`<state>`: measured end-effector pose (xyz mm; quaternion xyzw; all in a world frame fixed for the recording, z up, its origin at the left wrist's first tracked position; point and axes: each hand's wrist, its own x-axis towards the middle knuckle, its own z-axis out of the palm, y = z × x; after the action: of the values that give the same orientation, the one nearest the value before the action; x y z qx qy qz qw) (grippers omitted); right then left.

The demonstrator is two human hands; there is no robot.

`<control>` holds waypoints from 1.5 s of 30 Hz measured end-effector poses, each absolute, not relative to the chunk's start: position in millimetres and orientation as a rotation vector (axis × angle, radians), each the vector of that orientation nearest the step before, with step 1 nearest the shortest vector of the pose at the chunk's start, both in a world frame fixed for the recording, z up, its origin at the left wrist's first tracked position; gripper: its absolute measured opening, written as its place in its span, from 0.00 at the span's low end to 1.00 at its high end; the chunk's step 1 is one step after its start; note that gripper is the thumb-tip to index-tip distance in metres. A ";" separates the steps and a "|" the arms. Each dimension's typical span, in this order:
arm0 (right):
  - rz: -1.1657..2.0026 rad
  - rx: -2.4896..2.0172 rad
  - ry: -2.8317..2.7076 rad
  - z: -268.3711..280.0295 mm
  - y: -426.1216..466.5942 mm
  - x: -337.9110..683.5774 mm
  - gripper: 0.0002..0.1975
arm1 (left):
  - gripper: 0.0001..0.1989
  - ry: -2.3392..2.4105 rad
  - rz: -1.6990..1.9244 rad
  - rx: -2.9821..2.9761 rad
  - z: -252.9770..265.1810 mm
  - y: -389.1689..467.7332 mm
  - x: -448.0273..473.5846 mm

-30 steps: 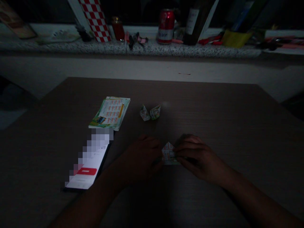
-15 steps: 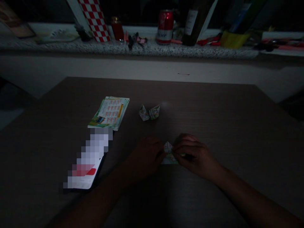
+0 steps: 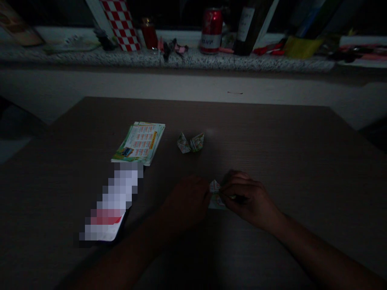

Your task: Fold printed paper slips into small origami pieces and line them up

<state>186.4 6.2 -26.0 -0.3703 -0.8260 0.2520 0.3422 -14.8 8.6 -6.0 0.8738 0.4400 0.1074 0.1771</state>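
Note:
A small piece of folded paper (image 3: 215, 199), printed and with a pointed top, lies on the table between my hands. My left hand (image 3: 189, 199) is closed on its left edge, the fingertips mostly in shadow. On the other side, my right hand (image 3: 246, 197) pinches the paper's right part between thumb and fingers. Beyond the hands stand two joined folded-paper pieces (image 3: 197, 142) with pointed tips. A stack of printed calendar cards (image 3: 140, 141) lies to the left of them.
A phone (image 3: 113, 205) with a lit, blurred screen lies below the cards. On the speckled stone sill (image 3: 187, 59) behind the table (image 3: 272, 141) stand a red can (image 3: 211, 30), a dark bottle (image 3: 245, 28) and a red-and-white checkered container (image 3: 121, 24). The light is dim.
My left hand has shifted very slightly, showing a little less of the paper's lower left edge. My right hand keeps its pinch. The camera view has moved a touch.

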 end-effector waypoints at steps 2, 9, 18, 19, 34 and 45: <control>0.651 -0.970 -2.145 -27.0 5.2 186.1 0.06 | 0.07 1.254 0.279 2.481 -5.0 9.2 -14.1; 0.616 -0.975 -2.137 -30.9 3.5 185.3 0.05 | 0.06 1.277 0.242 2.459 -3.4 10.7 -11.5; 0.610 -1.003 -2.133 -29.1 2.8 183.6 0.06 | 0.07 1.333 0.245 2.410 -0.9 11.3 -8.2; 0.614 -1.004 -2.134 -29.2 2.7 183.5 0.06 | 0.07 1.345 0.238 2.407 -0.6 11.5 -7.9; 0.498 -1.200 -2.182 -29.2 0.7 179.9 0.07 | 0.07 1.314 0.189 2.385 0.7 15.4 -9.0; 0.518 -1.335 -2.213 -26.0 7.1 186.6 0.09 | 0.07 1.309 0.139 2.395 3.1 16.1 -7.9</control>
<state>186.6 7.1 -26.0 -0.4902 -0.8129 0.1903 0.2503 -7.9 16.1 3.1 0.8582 0.4688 0.0497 0.2029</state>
